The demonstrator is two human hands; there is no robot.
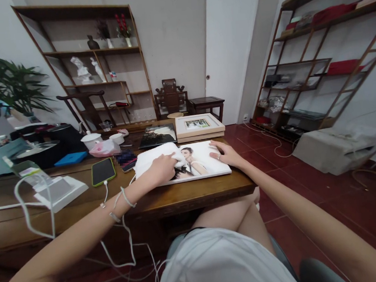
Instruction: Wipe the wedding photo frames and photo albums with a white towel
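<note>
A white photo panel point(207, 157) with a printed portrait lies flat on the wooden table point(192, 194) in front of me. My left hand point(164, 167) is closed on a bunched white cloth point(151, 156) and presses it onto the left part of the panel, hiding some of the picture. A white cable hangs around my left wrist. My right hand point(225, 153) rests at the panel's right edge, its visible fingers apart on the surface; the other fingers are hidden.
Behind the panel lie a framed photo point(199, 124) and a dark picture point(157, 135). To the left are a phone point(103, 171) on a charging cable, a pink-and-white plastic bag point(104, 147), a white cup point(91, 139) and a blue box point(71, 158). The table's right end is near my right forearm.
</note>
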